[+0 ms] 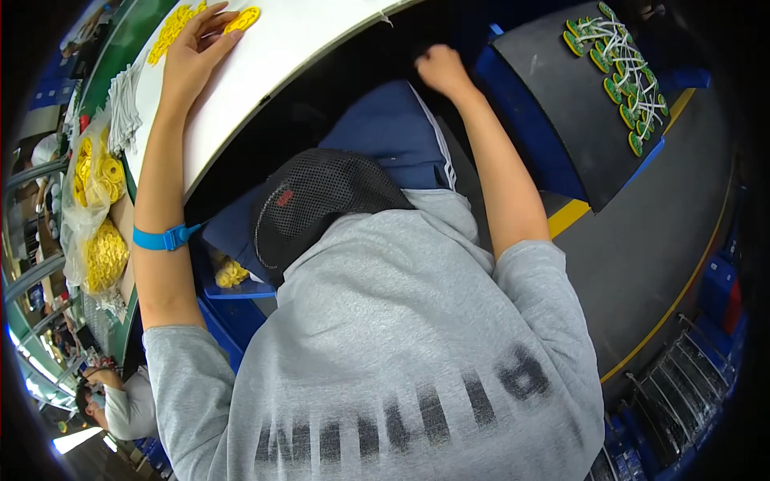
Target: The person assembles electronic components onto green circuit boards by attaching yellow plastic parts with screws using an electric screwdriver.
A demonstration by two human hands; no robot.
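Observation:
At the upper left, my left hand [198,50] rests over the white table [277,50]. Its thumb and fingers are closed around the edge of a yellow oval piece [244,19]. Right beside those fingers lies a heap of small yellow pieces [170,34]. My right hand [443,70] is a fist over the dark gap between the table and the black board. Whatever it may hold is hidden and too dark to make out. A blue band with a buckle [167,238] circles my left forearm.
A black board [553,88] on the right bears green and yellow oval tags [618,88] with white strings. White cords [123,104] and plastic bags of yellow pieces [103,180] stand left. A black mesh cap [329,192] is between my arms. Another person [128,401] is lower left.

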